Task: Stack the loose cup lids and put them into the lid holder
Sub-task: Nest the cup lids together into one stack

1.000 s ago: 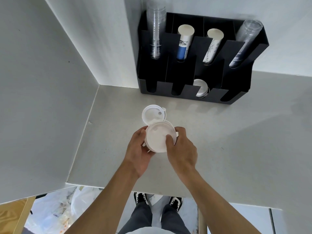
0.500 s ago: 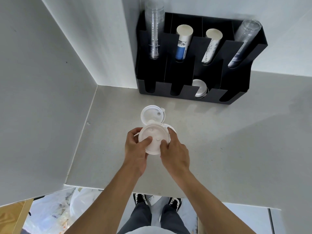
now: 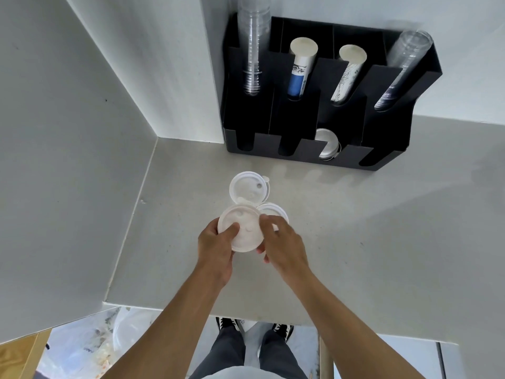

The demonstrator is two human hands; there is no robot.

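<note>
Fingers (image 3: 232,230) of both hands pinch one lid (image 3: 240,231), stacking underway; next, seat it on the lid (image 3: 273,210) just beyond.

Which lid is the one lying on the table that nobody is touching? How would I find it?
Start at the black cup holder against the back wall and come toward the person along the grey table. The round white plastic lid lies flat just beyond the hands. Unlike its neighbours, no hand touches it, and a small flap sticks out at its rim.
</note>
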